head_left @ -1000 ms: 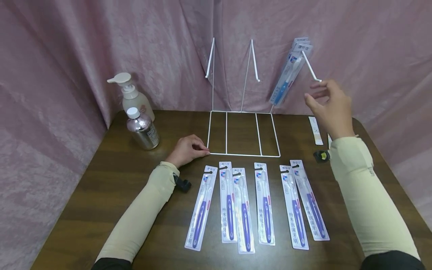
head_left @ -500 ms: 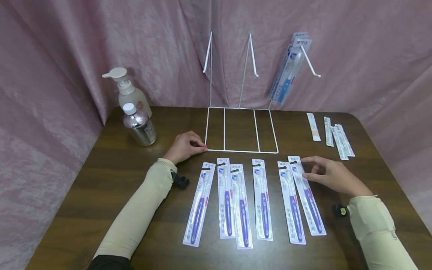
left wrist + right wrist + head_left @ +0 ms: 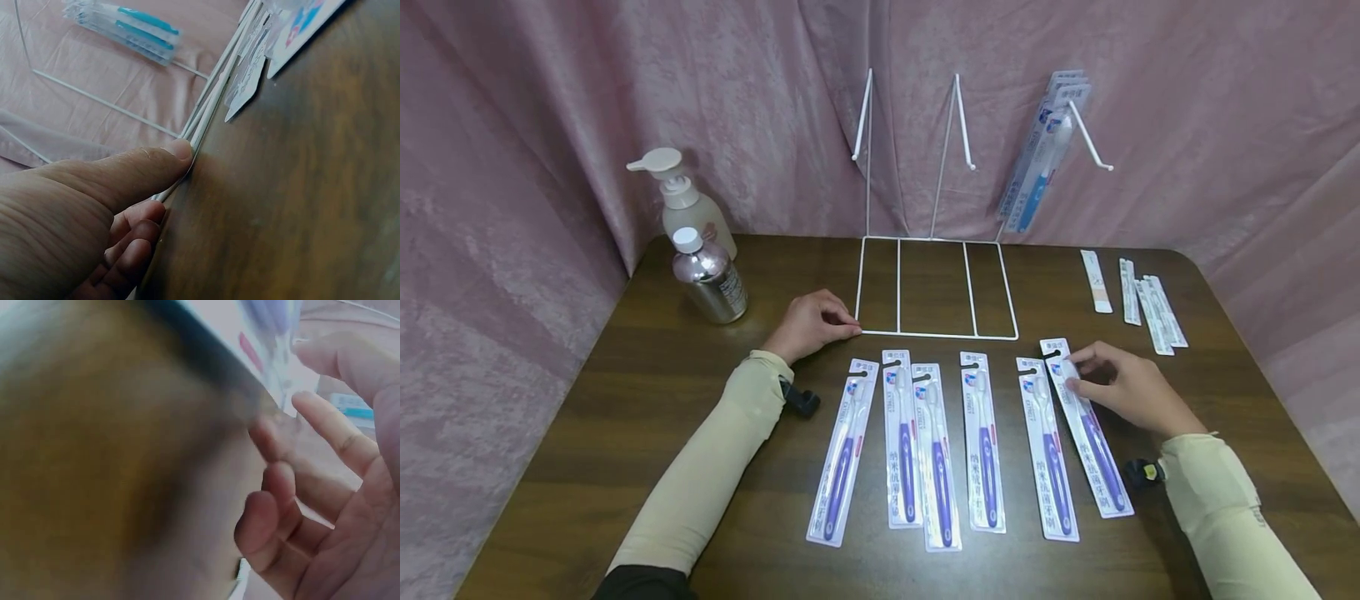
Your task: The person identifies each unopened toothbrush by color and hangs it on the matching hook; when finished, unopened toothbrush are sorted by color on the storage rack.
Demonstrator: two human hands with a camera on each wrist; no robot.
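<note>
Right hand [image 3: 1120,385] has dropped from the rack's peg onto the rightmost toothbrush pack [image 3: 1086,429], fingertips now pinching its top end, so looks like that's the next pick. Left hand [image 3: 808,323] still pins the wire rack [image 3: 934,335] corner on the bench [image 3: 625,417].
</note>
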